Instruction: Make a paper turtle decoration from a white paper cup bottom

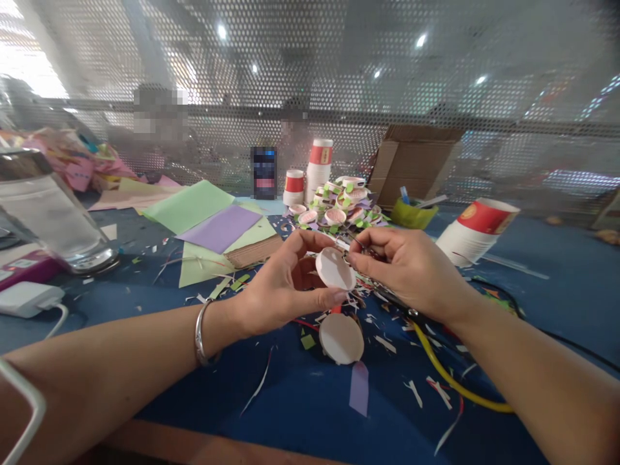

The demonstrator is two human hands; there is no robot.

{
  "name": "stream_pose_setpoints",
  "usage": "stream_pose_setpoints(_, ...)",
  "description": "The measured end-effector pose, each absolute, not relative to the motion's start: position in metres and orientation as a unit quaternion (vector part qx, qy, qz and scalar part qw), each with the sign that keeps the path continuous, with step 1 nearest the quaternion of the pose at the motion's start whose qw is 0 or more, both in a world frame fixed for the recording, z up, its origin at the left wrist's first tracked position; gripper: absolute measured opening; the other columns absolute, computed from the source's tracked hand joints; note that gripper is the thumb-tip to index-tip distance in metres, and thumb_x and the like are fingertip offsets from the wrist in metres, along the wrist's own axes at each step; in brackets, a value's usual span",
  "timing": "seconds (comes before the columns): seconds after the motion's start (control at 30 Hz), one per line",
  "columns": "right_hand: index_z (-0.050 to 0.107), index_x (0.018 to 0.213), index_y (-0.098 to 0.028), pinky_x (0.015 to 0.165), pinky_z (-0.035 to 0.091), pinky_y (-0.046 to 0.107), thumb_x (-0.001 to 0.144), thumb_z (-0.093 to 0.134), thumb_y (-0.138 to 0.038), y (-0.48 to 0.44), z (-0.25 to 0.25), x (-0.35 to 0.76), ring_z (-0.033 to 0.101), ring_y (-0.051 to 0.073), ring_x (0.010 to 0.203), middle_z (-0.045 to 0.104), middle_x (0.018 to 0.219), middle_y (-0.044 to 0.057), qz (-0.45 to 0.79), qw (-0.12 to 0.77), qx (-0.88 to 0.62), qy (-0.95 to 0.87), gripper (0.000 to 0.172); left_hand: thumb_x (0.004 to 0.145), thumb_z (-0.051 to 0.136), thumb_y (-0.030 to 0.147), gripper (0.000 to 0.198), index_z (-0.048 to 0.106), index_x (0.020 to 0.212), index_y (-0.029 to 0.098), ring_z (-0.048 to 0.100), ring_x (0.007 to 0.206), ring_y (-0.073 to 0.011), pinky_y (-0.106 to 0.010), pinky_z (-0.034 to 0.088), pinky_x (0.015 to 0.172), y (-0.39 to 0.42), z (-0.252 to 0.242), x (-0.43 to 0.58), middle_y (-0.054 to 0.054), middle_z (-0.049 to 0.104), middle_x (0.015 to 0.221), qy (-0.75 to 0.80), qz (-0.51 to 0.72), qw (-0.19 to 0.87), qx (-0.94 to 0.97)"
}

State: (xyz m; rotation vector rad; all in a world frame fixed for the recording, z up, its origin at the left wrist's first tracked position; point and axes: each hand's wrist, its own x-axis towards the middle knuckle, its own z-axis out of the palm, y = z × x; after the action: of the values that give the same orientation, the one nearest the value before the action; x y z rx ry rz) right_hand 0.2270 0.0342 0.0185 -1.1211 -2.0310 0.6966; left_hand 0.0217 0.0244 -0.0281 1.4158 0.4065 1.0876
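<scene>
My left hand (pixel 276 290), with a silver bracelet at the wrist, grips a white round piece (pixel 335 270) that looks like the bottom of a paper cup, thumb below and fingers behind. At its upper right edge my right hand (pixel 404 261) is closed in a pinch. Something thin and dark shows at those fingertips, too small to name. Directly below, another white cup bottom (pixel 341 338) lies on the blue table (pixel 300 420). Beside it rests a purple paper strip (pixel 359 387). Beyond the hands is a pile of decorated cup bottoms (pixel 334 203) with green and purple paper bits.
Stacked paper cups (pixel 320 168) stand behind the pile; a tilted stack (pixel 477 232) is at right. Coloured paper sheets (pixel 220 226), a glass of water (pixel 58 219) and a white charger (pixel 29 298) are left. A yellow cable (pixel 453 382) curves at right among paper scraps.
</scene>
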Motion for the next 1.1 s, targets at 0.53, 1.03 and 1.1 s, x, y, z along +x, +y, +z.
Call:
stream_pose_setpoints(0.53,0.066,0.083,-0.019,0.060,0.042,0.031,0.085,0.062,-0.043,0.042,0.020,0.235,0.057,0.016,0.063,0.069,0.071,0.002,0.182,0.281,-0.513,-0.791,0.024,0.074,0.078,0.018,0.052,0.045,0.114,0.016,0.061,0.086,-0.0141,-0.029,0.051,0.076,0.030,-0.023,0.016,-0.004,0.061,0.101,0.296,0.463,0.523,0.651)
stream_pose_setpoints(1.03,0.068,0.080,-0.019,0.056,0.031,0.028,0.086,0.062,-0.050,0.024,0.031,0.223,0.044,0.013,0.062,0.057,0.069,-0.001,0.272,0.004,-0.444,-0.854,0.033,0.070,0.072,0.008,0.054,0.043,0.114,0.018,0.069,0.092,-0.0202,-0.032,0.057,0.075,0.035,-0.017,0.016,-0.003,0.062,0.097,0.358,0.578,0.522,0.515)
stream_pose_setpoints(1.1,0.067,0.078,-0.018,0.055,0.030,0.028,0.087,0.061,-0.050,0.023,0.031,0.222,0.043,0.013,0.061,0.054,0.066,-0.001,0.274,-0.014,-0.439,-0.856,0.033,0.071,0.069,0.005,0.054,0.042,0.115,0.019,0.071,0.093,-0.0212,-0.032,0.058,0.074,0.033,-0.015,0.017,-0.003,0.061,0.098,0.346,0.581,0.546,0.494)
